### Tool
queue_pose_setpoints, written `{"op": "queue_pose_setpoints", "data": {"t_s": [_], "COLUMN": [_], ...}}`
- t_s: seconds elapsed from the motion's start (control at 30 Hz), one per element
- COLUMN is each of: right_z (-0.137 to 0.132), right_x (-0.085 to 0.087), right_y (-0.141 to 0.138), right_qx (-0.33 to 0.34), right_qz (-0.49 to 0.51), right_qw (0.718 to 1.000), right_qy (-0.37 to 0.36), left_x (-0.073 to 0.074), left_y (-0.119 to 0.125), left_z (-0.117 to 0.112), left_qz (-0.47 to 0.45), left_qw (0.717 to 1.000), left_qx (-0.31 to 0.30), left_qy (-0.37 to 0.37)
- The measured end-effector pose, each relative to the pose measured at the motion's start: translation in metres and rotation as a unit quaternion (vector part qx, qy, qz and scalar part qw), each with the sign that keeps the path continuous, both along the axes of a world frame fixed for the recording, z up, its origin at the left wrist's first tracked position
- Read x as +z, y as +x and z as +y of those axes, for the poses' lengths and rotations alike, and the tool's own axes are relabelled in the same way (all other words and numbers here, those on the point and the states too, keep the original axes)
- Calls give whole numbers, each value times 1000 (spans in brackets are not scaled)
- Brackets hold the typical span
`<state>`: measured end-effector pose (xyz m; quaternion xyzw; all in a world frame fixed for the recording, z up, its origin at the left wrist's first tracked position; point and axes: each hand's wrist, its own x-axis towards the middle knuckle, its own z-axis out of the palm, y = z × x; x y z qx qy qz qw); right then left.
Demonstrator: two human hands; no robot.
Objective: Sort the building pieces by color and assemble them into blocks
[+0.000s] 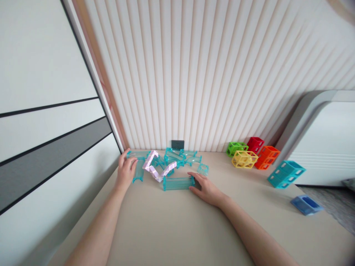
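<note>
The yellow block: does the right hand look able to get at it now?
Probably yes: no object shows between the right hand and the yellow block, though the hand is at the end of a teal piece.

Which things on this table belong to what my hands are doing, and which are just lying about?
Probably in the job:
- front clear trough, at your right hand
- back-left clear trough, at your left hand
- lilac zigzag piece, between them

Probably lying about, away from both hands:
- green block
- yellow block
- red block
- orange block
- solid-teal block
- blue piece
</note>
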<state>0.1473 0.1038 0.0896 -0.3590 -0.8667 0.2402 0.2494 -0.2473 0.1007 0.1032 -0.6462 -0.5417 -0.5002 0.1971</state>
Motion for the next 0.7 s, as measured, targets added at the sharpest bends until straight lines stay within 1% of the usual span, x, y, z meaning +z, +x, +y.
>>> {"op": "queue_pose_setpoints", "data": {"t_s": [0.27,0.5,0.6,0.7], "right_z": [0,2,1,0], "right_x": [0,-3,-2,0], "right_y": [0,0,0,-1], "right_qx": [5,3,3,3], "right_qz": [3,3,5,5], "right_qw": [1000,1000,1000,1000], "right_qy": [7,14,16,19], "left_x": [3,5,4,2], "left_y": [3,6,7,7], "left_z": [-3,-5,-4,-2], "left_qz": [-10,10,-8,-41], "left_qw": [1000,998,998,998], "left_qx": [19,19,24,14], "left_qy": [23,55,49,41]}}
